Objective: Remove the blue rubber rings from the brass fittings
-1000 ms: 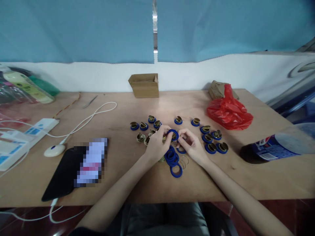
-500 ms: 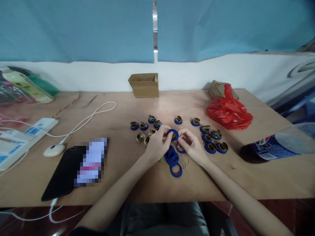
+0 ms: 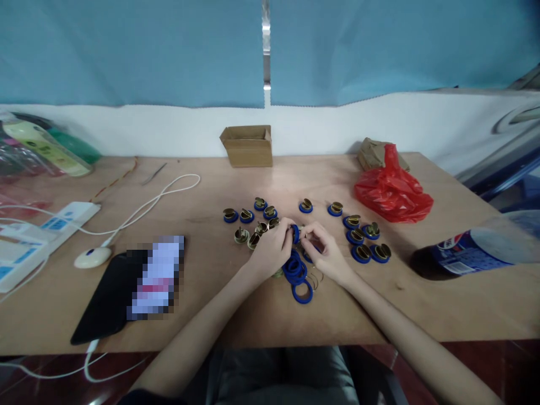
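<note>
My left hand [image 3: 270, 252] and my right hand [image 3: 324, 253] meet at the middle of the wooden table [image 3: 236, 315]. Both pinch one blue ring [image 3: 295, 233] held on edge between their fingertips. Whether a brass part sits inside the ring is hidden by my fingers. Just below my hands lies a small pile of loose blue rings [image 3: 297, 275] with a few thin wire rings [image 3: 314, 277]. Several brass parts fitted in blue rings [image 3: 363, 253] lie in an arc behind and to the right. Bare brass parts [image 3: 242, 235] lie left of my left hand.
A small open cardboard box [image 3: 248, 145] stands at the back wall. A red plastic bag [image 3: 392, 191] lies back right, a bottle [image 3: 468, 253] lies on its side at the right edge. A phone [image 3: 126, 292], a white mouse [image 3: 91, 257] with cable and a power strip [image 3: 50, 225] are left.
The blue ring between my fingers has turned from face-on to edge-on. Both hands shifted slightly closer together.
</note>
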The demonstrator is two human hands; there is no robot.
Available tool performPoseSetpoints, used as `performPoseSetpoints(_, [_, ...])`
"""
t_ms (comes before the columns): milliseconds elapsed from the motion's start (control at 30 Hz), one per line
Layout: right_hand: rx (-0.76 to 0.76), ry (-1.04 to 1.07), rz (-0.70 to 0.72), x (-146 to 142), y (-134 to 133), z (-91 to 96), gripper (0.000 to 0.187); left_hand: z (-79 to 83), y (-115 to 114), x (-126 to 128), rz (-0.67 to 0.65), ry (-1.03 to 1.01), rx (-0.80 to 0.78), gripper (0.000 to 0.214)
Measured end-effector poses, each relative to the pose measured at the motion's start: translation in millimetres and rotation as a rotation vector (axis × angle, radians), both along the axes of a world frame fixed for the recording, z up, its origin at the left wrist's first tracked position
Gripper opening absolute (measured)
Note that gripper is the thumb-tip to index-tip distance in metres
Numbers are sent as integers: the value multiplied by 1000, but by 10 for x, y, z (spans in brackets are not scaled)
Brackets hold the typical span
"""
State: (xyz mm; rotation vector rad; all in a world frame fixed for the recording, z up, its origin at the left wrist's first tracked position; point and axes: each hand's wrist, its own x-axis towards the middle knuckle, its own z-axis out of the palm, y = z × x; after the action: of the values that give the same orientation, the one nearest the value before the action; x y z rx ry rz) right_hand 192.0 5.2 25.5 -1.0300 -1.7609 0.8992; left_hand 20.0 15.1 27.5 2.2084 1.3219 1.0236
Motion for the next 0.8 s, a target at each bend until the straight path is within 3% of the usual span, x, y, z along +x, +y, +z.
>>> performPoseSetpoints(200, [31,-16,-7,8,6,-26,6,5,-1,5,9,-45,18,13])
performPoseSetpoints(500, [-162,184,44,-23,-8,-16,13,-1,12,16,52,-130,23,8])
performPoseSetpoints(800, [-228,292,46,-51,-10,8,23,22,5,13,64,-162,-1,9])
